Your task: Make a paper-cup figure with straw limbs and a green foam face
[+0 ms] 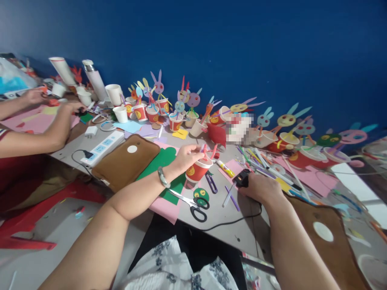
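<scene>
Left hand: I see it pinched on red strips at the cup
Right hand: clamped round the glue gun
Scissors: near the cup

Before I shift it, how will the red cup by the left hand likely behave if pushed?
The red cup looks like thin paper, so it is probably light and may dent. Its base seems narrower than its rim, so a high push could tip it. The slender red strips above the rim would likely bend.
</scene>
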`<action>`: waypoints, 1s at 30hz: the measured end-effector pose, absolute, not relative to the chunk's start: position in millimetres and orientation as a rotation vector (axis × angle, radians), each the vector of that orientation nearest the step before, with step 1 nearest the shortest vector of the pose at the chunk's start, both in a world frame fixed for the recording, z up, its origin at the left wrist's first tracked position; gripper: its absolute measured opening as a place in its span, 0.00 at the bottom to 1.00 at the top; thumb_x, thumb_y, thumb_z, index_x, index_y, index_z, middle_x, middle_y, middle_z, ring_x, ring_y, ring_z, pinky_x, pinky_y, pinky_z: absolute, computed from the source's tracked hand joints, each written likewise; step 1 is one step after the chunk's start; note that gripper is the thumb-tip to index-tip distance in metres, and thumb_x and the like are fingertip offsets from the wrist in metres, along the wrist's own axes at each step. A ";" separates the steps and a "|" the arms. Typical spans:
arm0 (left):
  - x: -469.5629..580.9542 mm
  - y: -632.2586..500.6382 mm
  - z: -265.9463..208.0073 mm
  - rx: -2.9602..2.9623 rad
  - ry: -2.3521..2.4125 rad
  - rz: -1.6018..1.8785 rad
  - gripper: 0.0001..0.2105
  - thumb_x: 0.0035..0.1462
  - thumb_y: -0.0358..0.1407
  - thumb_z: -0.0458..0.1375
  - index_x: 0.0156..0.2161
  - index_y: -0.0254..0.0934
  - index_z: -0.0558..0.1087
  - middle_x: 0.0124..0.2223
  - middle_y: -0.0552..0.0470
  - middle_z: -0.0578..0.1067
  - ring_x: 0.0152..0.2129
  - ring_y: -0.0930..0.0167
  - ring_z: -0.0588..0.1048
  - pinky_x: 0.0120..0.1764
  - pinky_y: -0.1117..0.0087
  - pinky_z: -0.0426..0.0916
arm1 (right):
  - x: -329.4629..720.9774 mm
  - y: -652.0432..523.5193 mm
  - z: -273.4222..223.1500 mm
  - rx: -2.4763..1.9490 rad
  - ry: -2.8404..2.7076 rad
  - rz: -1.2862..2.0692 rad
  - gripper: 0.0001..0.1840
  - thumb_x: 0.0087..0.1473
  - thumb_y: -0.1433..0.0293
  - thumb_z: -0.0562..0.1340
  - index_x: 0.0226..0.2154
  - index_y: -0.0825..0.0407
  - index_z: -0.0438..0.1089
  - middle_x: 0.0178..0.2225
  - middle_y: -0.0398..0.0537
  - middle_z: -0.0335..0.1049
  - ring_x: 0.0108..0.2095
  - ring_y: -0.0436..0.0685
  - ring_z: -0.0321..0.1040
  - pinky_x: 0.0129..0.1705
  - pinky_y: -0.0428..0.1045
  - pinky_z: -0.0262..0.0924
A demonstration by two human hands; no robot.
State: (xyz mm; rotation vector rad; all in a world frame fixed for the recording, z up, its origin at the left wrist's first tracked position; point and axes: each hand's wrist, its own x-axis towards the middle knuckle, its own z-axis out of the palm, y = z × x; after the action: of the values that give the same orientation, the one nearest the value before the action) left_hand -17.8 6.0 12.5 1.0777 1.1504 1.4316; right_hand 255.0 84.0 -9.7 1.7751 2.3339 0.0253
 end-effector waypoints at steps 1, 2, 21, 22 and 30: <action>-17.2 6.0 12.1 1.073 1.136 1.434 0.04 0.49 0.31 0.62 0.30 0.31 0.78 0.33 0.48 0.80 0.30 0.72 0.76 0.36 0.72 0.68 | 252.4 81.8 -4.6 1.746 2.274 0.026 0.18 0.43 0.61 0.67 0.36 0.56 0.73 0.34 0.63 0.77 0.38 0.71 0.76 0.35 0.55 0.63; -16.7 6.0 11.7 1.073 1.118 1.432 0.04 0.49 0.31 0.62 0.30 0.31 0.77 0.33 0.48 0.80 0.29 0.72 0.76 0.36 0.72 0.68 | 250.5 79.5 0.0 1.730 2.247 0.024 0.22 0.45 0.61 0.66 0.41 0.58 0.73 0.36 0.64 0.77 0.39 0.71 0.76 0.36 0.55 0.64; -14.7 13.6 -7.1 1.069 1.011 1.451 0.05 0.49 0.32 0.63 0.31 0.31 0.76 0.31 0.51 0.78 0.29 0.73 0.75 0.35 0.73 0.67 | 252.4 54.7 19.2 2.330 3.186 0.222 0.23 0.47 0.61 0.66 0.46 0.49 0.65 0.39 0.58 0.73 0.40 0.69 0.72 0.37 0.57 0.62; -14.3 13.3 -6.3 1.064 1.023 1.449 0.05 0.49 0.32 0.62 0.31 0.31 0.76 0.31 0.51 0.78 0.29 0.73 0.75 0.35 0.73 0.68 | 252.0 56.8 16.8 2.356 3.196 0.143 0.23 0.46 0.60 0.67 0.45 0.49 0.65 0.37 0.57 0.73 0.38 0.68 0.72 0.37 0.57 0.62; -10.3 11.7 -5.7 1.086 1.039 1.439 0.05 0.50 0.32 0.63 0.32 0.32 0.76 0.33 0.50 0.79 0.31 0.72 0.76 0.39 0.71 0.70 | 227.8 52.1 13.4 2.059 3.333 -1.341 0.20 0.58 0.50 0.60 0.36 0.50 0.70 0.17 0.37 0.60 0.18 0.51 0.58 0.24 0.49 0.56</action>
State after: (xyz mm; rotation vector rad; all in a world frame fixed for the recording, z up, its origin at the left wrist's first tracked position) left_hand -10.3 11.7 -5.7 1.0855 1.0391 1.4394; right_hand 227.8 52.1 13.4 2.0593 3.3328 -1.3406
